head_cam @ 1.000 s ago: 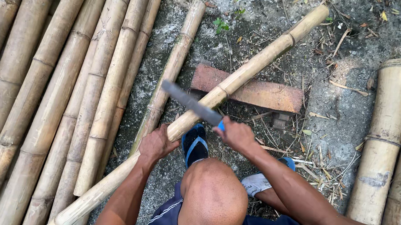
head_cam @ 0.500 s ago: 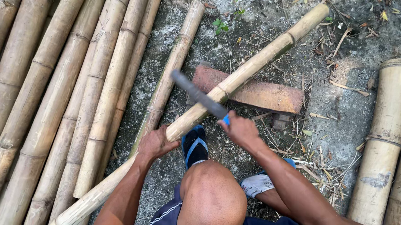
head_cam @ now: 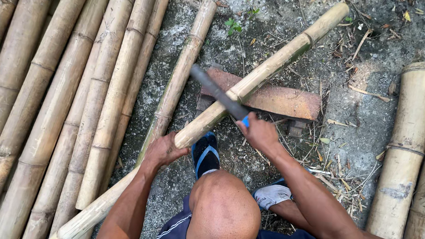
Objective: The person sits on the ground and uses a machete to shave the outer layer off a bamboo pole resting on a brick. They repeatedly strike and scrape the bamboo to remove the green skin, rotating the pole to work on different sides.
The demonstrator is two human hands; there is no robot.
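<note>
A long bamboo pole [head_cam: 269, 71] lies diagonally across a reddish wooden block [head_cam: 285, 102] on the ground. My left hand [head_cam: 164, 150] grips this pole low down, pressing it steady. My right hand [head_cam: 258, 132] is closed on the blue handle of a machete [head_cam: 217, 93], whose dark blade crosses the pole just above the block, pointing up and left. My foot in a blue and black sandal [head_cam: 205, 153] rests under the pole. My bent knee fills the bottom middle of the view.
Several bamboo poles [head_cam: 51, 100] lie side by side on the left, one more [head_cam: 178, 80] beside the held pole. Two thick bamboo sections [head_cam: 405, 146] lie at the right. Dry leaves and chips litter the concrete ground [head_cam: 277, 20].
My right hand has carried the machete up and slightly right along the pole, so the blade now crosses it nearer the block. My left hand keeps its grip.
</note>
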